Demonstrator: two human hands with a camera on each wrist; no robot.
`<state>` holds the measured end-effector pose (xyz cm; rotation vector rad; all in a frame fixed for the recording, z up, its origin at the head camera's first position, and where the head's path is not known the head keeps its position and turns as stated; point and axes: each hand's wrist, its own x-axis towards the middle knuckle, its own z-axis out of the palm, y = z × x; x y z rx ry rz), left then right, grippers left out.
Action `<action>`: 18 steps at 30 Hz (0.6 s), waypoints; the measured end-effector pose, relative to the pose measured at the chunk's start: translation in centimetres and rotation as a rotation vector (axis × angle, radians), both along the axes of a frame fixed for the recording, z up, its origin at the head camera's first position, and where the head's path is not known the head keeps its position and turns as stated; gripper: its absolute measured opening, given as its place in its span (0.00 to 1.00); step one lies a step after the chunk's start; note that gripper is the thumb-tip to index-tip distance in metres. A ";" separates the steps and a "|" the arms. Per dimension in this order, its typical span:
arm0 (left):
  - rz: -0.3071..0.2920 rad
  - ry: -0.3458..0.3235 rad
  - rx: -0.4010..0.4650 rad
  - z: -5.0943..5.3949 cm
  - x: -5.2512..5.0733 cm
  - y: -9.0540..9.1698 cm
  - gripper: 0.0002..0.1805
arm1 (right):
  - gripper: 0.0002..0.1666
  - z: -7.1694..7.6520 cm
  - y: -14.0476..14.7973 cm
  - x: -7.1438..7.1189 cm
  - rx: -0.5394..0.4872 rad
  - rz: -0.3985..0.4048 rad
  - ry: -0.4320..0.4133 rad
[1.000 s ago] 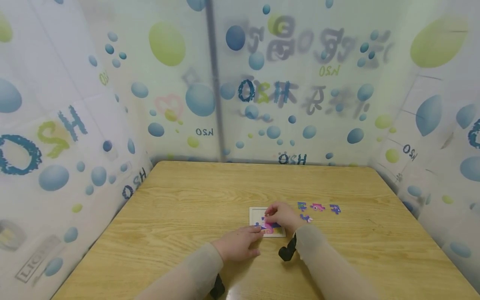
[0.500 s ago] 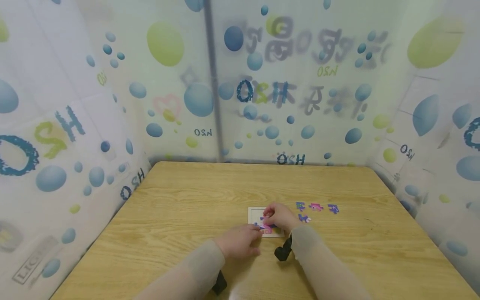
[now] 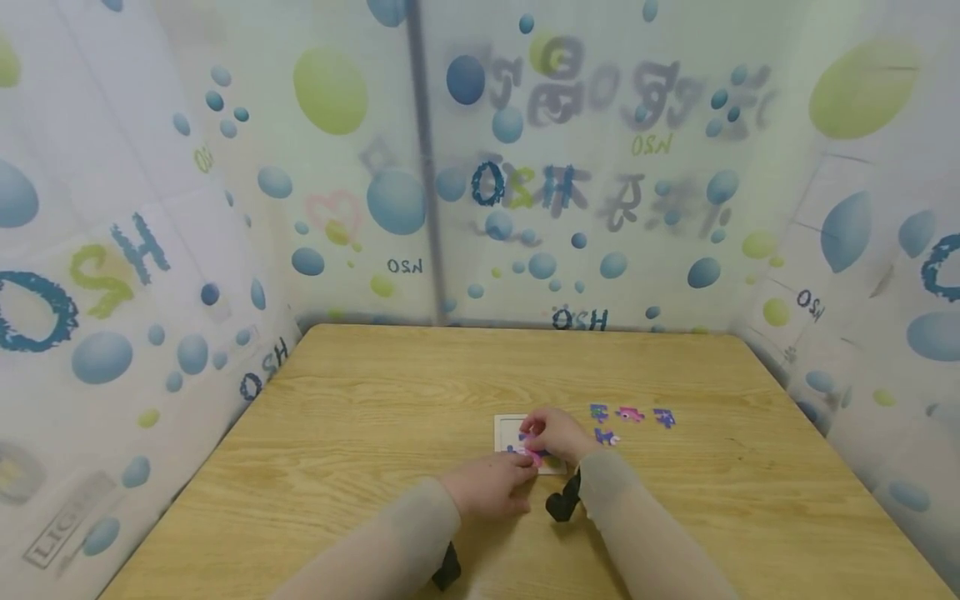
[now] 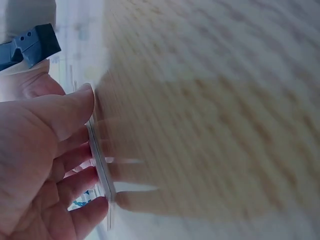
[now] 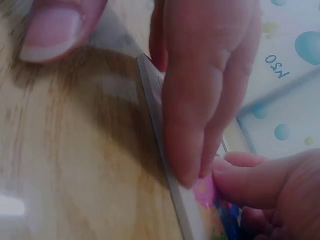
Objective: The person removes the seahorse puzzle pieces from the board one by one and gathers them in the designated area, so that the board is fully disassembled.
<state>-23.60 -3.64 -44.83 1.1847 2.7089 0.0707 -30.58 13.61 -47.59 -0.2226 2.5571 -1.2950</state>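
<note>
A white-rimmed jigsaw tray (image 3: 510,420) lies on the table, partly filled with blue and pink pieces. My left hand (image 3: 491,485) rests its straight fingertips on the tray's near part; in the left wrist view the fingers lie over the tray's edge (image 4: 102,170), thumb apart. From the right, my right hand (image 3: 561,435) reaches over the tray, thumb and forefinger pinching a pink puzzle piece (image 3: 531,444). That piece's outline is mostly hidden by fingers. Pink artwork (image 5: 204,191) shows between both hands in the right wrist view.
Several loose puzzle pieces lie right of the tray: a green-and-purple one (image 3: 598,412), a pink one with an eye (image 3: 630,414), a purple one (image 3: 664,417) and a purple-and-white one (image 3: 607,437). Patterned curtains (image 3: 375,283) enclose the wooden table (image 3: 360,400).
My left hand has slid a little to the right, its fingertips farther over the tray. The right hand stays at nearly the same spot over the pieces. The loose pieces have not moved.
</note>
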 end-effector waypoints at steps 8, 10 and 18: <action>-0.018 0.033 0.010 0.0 0.0 0.1 0.30 | 0.08 0.3 -0.3 0.1 -0.015 0.018 -0.031; -0.024 0.043 0.010 0.1 0.0 0.1 0.29 | 0.09 0.4 -0.4 0.2 -0.014 0.008 -0.042; -0.031 0.037 0.017 0.4 0.1 0.0 0.28 | 0.09 0.8 -0.7 0.6 -0.027 -0.040 -0.076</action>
